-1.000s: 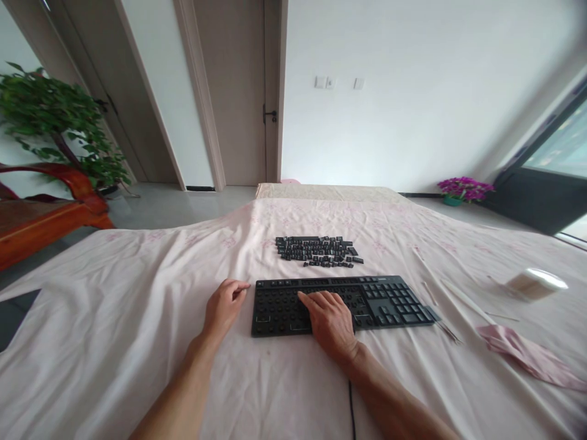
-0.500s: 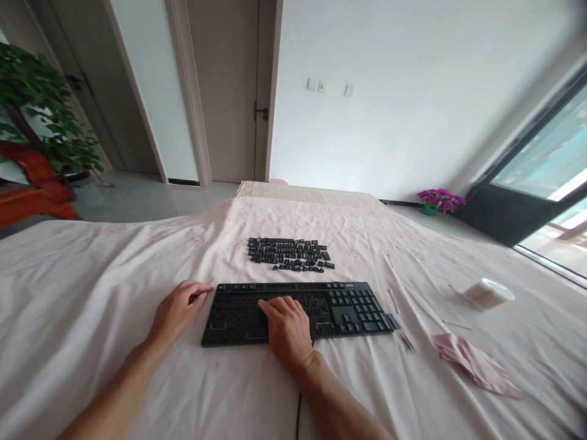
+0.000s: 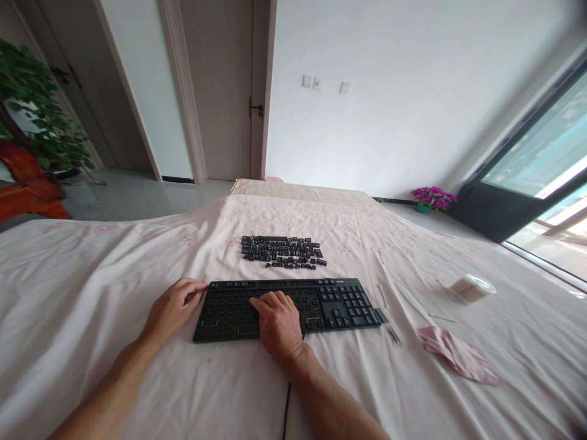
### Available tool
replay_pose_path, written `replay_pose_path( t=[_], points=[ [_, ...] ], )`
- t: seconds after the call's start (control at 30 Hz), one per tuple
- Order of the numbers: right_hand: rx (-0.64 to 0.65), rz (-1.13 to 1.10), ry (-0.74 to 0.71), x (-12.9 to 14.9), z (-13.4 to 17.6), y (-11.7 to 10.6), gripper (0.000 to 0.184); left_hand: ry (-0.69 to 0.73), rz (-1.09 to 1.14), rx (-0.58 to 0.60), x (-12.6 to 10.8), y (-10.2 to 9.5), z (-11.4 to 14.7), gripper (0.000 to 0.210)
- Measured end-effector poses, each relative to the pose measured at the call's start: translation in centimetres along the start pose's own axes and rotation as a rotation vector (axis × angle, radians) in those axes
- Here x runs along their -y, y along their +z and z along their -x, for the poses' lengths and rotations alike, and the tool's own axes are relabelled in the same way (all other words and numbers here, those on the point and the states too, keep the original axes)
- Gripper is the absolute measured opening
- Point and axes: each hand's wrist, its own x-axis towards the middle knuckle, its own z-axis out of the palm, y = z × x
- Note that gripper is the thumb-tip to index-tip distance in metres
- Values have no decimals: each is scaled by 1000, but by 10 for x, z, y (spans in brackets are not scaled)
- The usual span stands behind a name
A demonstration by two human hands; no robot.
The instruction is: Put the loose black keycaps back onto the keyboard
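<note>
Right hand (image 3: pixel 278 321), grip unclear, seemingly works part-stripped black plastic keyboard (image 3: pixel 220 311); left hand (image 3: pixel 174 308), fingertips together, should steady it.

Two hands (image 3: pixel 173 307), one keyboard (image 3: pixel 310 302), one pink cloth (image 3: pixel 455 354), one container (image 3: pixel 472 289), three wall plates (image 3: pixel 307 80)
</note>
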Motion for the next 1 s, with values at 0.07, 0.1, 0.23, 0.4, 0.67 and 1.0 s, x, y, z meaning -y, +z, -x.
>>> replay_pose_path(
  t=[0.07,0.1,0.23,0.4,0.67,1.0],
  points=[
    [-2,4,-7,1,0,-1,33,1,5,13,-1,0,0,31],
    [-5,3,-9,2,0,-1,34,-4,10,18,-1,0,0,31],
    [1,16,-28,3,0,-2,33,-13,31,28,1,-1,-2,33],
    [-5,35,-42,6,0,-2,33,24,52,55,-1,-3,0,38],
    [-13,13,-37,7,-1,-1,34,-14,64,54,-10,-8,-3,36],
    [-23,54,-14,10,-3,-3,33,-76,63,-10,-12,1,-5,33]
  ],
)
